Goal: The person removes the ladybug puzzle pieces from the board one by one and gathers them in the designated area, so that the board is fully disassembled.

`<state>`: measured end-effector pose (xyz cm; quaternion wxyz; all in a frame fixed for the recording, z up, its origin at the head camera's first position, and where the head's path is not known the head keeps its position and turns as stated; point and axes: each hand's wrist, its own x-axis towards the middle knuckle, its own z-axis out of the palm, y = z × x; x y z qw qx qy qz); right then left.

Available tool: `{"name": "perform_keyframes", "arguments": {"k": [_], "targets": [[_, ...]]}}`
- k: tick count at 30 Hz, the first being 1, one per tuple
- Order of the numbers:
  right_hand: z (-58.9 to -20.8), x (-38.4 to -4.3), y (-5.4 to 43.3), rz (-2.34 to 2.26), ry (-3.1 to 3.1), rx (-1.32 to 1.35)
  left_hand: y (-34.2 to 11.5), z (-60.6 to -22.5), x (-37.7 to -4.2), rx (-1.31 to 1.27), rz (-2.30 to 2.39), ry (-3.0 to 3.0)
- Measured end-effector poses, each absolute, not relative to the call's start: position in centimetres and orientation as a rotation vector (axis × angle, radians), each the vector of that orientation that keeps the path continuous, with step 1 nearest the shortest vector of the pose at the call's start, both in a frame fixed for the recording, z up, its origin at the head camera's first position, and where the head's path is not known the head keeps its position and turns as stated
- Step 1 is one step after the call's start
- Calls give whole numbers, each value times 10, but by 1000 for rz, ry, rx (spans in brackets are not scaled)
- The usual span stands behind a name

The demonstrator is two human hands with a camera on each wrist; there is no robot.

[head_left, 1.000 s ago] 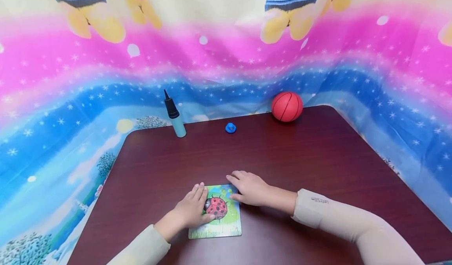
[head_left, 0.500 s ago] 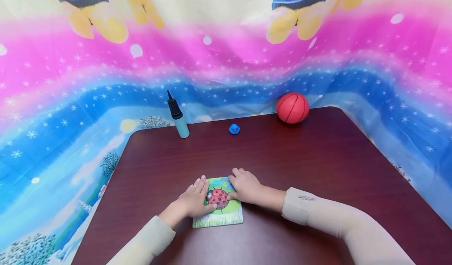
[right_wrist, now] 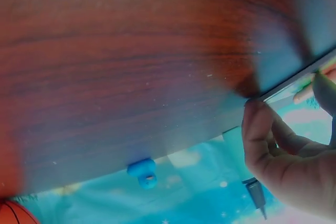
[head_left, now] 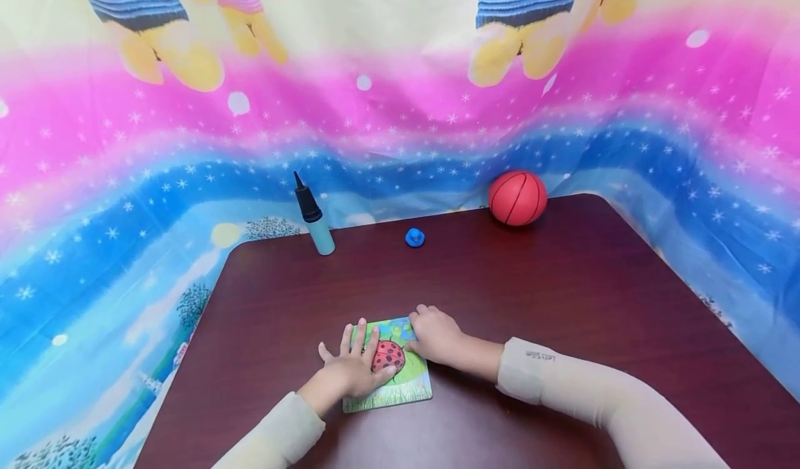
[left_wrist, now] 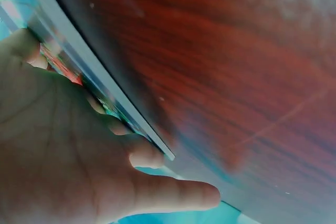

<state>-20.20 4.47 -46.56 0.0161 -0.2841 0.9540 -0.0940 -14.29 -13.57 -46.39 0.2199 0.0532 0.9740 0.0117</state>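
Note:
A square ladybug puzzle board (head_left: 409, 392) lies flat on the table near the front, with a red spotted ladybug over green grass. My left hand (head_left: 351, 373) rests across its left side, fingers spread and straight, hiding part of the ladybug. In the left wrist view the palm shows beside the board's pale edge (left_wrist: 100, 61). At the upper right corner my right hand (head_left: 440, 335) holds the board with curled fingers. The right wrist view has the right hand's fingertips (right_wrist: 255, 109) at the board's dark edge (right_wrist: 289, 83), the thumb over its face.
Along the table's back stand a teal hand pump with a black nozzle (head_left: 315, 215), a small blue toy (head_left: 414, 237) and a red basketball (head_left: 517, 199). A printed cloth (head_left: 400, 121) hangs behind the dark wooden table (head_left: 531, 281).
The puzzle board has slid a little away from the body. My left fingers have spread apart, while my right fingers have curled in at the board's corner. The head view has shifted slightly.

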Motion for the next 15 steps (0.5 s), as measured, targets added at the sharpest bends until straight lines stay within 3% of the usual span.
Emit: {"name": "perform_keyframes", "arguments": {"k": [15], "targets": [[-444, -221, 48, -1019, 2297, -247, -140, -475, -149, 123, 33, 2650]]}}
